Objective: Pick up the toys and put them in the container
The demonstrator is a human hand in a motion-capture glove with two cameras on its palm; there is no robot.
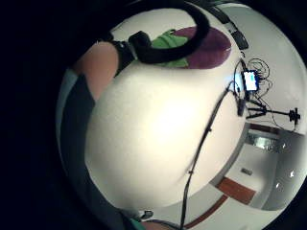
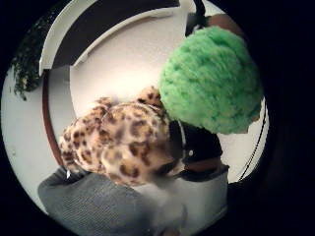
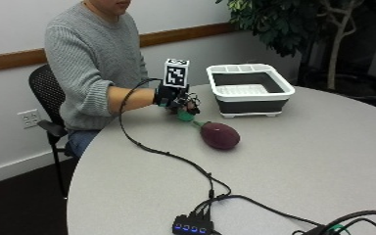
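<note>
The outside view looks across the table [image 3: 318, 161] from its near edge toward the seated person. Both palm views sit close above it, sharing the green toy [image 2: 211, 81].

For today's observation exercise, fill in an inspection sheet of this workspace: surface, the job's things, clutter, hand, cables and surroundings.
Surface: round pale table, bare over most of its top.
Job's things: purple eggplant toy lies on the table beside the hand, its green top under the fingers; a leopard-spotted plush shows close to the palm; white and black container stands further back, nothing seen inside.
Clutter: small hub with blue lights at the near edge.
Hand: gloved right hand rests at the eggplant's green top; whether it grips cannot be told.
Cables: black cable runs from the hand to the hub.
Surroundings: potted plant, black chair, wall outlet.
</note>
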